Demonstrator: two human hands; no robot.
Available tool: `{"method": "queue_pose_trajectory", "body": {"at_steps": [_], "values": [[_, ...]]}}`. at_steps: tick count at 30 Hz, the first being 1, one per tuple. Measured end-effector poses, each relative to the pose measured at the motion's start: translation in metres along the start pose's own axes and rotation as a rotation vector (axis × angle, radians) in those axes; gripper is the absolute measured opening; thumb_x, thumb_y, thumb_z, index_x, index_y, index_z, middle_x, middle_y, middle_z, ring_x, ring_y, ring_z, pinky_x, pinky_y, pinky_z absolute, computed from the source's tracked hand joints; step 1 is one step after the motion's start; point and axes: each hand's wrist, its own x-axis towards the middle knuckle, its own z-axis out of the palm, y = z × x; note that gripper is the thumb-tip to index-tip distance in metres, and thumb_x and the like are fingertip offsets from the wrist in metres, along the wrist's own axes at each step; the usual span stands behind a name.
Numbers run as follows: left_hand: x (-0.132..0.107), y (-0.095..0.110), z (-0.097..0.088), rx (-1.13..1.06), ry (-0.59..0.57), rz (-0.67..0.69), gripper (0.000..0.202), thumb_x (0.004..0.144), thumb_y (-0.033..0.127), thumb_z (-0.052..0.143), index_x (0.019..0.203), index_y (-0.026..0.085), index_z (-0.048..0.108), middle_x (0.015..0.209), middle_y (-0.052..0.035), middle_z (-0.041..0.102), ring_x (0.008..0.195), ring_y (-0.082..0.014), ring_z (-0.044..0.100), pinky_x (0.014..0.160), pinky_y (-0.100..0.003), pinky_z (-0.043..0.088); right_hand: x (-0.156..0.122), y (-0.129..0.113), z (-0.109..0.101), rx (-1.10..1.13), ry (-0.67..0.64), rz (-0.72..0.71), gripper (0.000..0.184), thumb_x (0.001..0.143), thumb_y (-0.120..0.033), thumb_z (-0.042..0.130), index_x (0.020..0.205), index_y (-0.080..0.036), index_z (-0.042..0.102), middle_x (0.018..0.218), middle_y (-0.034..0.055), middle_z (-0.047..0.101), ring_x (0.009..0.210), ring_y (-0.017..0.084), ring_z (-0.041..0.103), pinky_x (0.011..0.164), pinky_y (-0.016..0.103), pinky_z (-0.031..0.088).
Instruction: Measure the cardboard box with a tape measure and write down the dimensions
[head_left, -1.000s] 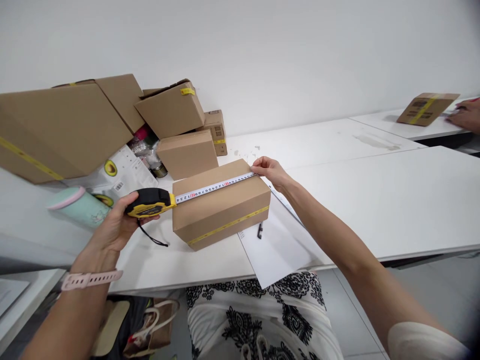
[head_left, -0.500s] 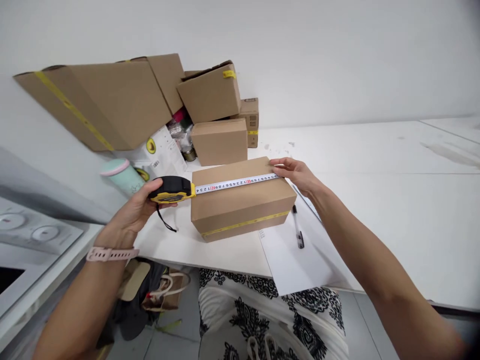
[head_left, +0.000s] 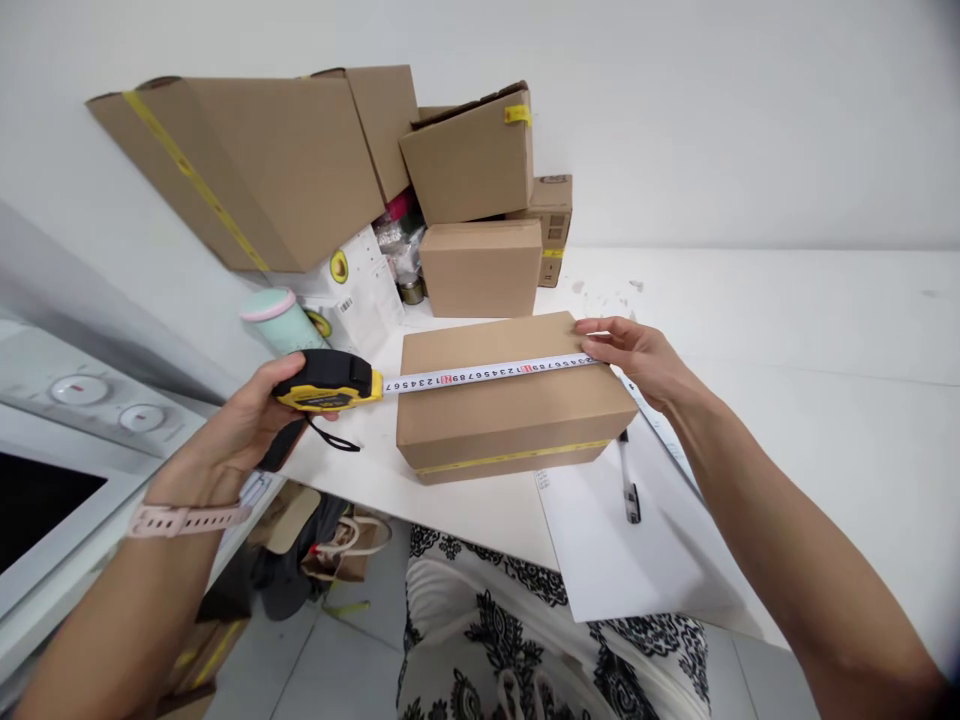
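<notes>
My left hand (head_left: 259,405) is closed around a black and yellow tape measure (head_left: 326,380) just off the left end of a cardboard box (head_left: 517,390). A black wrist loop hangs from the case. The white tape blade (head_left: 487,375) runs out lengthwise across the box top. At the box's far right edge, my right hand (head_left: 634,355) pinches the blade's end, with the thumb on the tape; the very tip is hidden. Yellow tape runs along the box's front side. White paper (head_left: 600,545) lies partly under the box, with a pen (head_left: 630,490) on it.
Several cardboard boxes (head_left: 480,268) are stacked behind, at the back left. A mint tumbler (head_left: 281,318) stands near my left hand, by a white avocado-printed box (head_left: 360,280). A white appliance with knobs (head_left: 79,390) is at the left. Bags (head_left: 352,545) sit below the table (head_left: 480,520).
My left hand and the tape case have moved left from the box's edge, with more blade drawn out. My right hand stays at the right edge. The camera view has shifted.
</notes>
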Motion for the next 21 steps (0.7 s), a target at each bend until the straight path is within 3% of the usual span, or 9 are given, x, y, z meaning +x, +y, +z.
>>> {"method": "queue_pose_trajectory", "body": {"at_steps": [3, 6, 15, 21], "values": [[0.003, -0.006, 0.0, -0.094, -0.08, -0.092, 0.039, 0.086, 0.052, 0.059, 0.093, 0.015, 0.07, 0.073, -0.0045, 0.076, 0.068, -0.0236, 0.063, 0.063, -0.035, 0.054, 0.0, 0.001, 0.001, 0.014, 0.013, 0.002, 0.047, 0.063, -0.048, 0.093, 0.099, -0.025, 0.077, 0.106, 0.0075, 0.075, 0.094, 0.026, 0.068, 0.083, 0.044, 0.056], [0.007, -0.01, 0.0, -0.102, -0.081, -0.083, 0.04, 0.088, 0.052, 0.058, 0.094, 0.015, 0.07, 0.073, -0.0045, 0.076, 0.069, -0.023, 0.062, 0.061, -0.033, 0.053, 0.0, 0.002, 0.002, 0.026, 0.023, -0.013, 0.045, 0.061, -0.048, 0.094, 0.096, -0.025, 0.077, 0.112, 0.0073, 0.075, 0.096, 0.025, 0.068, 0.084, 0.042, 0.056], [0.007, -0.011, -0.002, -0.071, -0.09, -0.09, 0.046, 0.081, 0.059, 0.063, 0.092, 0.015, 0.07, 0.073, -0.0057, 0.075, 0.067, -0.0223, 0.062, 0.062, -0.033, 0.053, 0.001, 0.004, 0.001, 0.007, 0.025, -0.032, 0.047, 0.06, -0.052, 0.094, 0.095, -0.025, 0.076, 0.114, 0.0085, 0.075, 0.097, 0.026, 0.068, 0.082, 0.043, 0.057], [0.002, -0.012, -0.003, -0.091, -0.08, -0.084, 0.045, 0.074, 0.056, 0.071, 0.097, 0.017, 0.071, 0.081, -0.0046, 0.078, 0.083, -0.0268, 0.068, 0.074, -0.037, 0.058, 0.003, 0.006, 0.004, 0.055, 0.03, -0.014, 0.05, 0.059, -0.049, 0.094, 0.097, -0.023, 0.076, 0.098, 0.0067, 0.075, 0.089, 0.024, 0.067, 0.083, 0.043, 0.056]]}}
